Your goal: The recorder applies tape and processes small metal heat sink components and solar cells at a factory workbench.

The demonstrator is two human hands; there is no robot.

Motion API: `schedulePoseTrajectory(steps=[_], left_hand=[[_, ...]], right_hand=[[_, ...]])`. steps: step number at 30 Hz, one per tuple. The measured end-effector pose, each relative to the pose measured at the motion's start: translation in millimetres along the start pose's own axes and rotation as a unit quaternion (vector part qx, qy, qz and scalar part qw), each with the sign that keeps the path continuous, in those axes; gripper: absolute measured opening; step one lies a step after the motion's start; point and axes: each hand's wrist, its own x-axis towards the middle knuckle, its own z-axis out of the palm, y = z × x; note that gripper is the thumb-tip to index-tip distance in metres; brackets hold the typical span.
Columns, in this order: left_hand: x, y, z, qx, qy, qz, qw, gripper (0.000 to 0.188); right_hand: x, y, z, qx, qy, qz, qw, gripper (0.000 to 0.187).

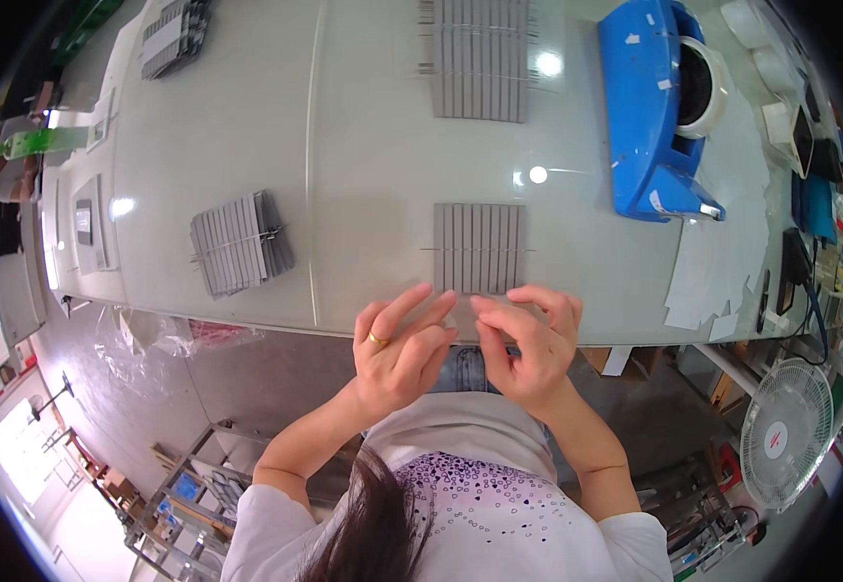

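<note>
In front of me, at the table's near edge, lies a flat block of grey strips side by side, with a thin wire or pin crossing it. My left hand, a ring on one finger, is at the block's lower left corner, its fingers bent and drawn together. Facing it, my right hand has curled fingers just below the block's lower right corner. The fingertips of both hands almost meet over the edge. Whatever thin or clear thing they pinch is too faint to make out.
A blue tape dispenser with a large clear roll stands at the right, beside white paper sheets. Bundles of grey strips lie at left, upper left and top centre. A fan stands beyond the table's right end.
</note>
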Motion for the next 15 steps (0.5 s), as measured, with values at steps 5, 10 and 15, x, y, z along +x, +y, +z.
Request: schedulePoseTrajectory(steps=[5,10,15], left_hand=[[-5.1,-6.4,0.2,0.024,0.019,0.000,1.000,0.021],[-6.0,-7.4,2.5,0.034,0.036,0.004,0.999,0.023],[-5.6,-10.1,6.0,0.037,0.041,0.021,0.998,0.025]], right_hand=[[5.6,-3.9,16.9,0.003,-0.010,-0.007,1.000,0.021],[3.0,-5.2,19.0,0.000,-0.016,-0.016,1.000,0.020],[5.5,-6.0,18.4,-0.021,-0.024,-0.017,0.999,0.020]])
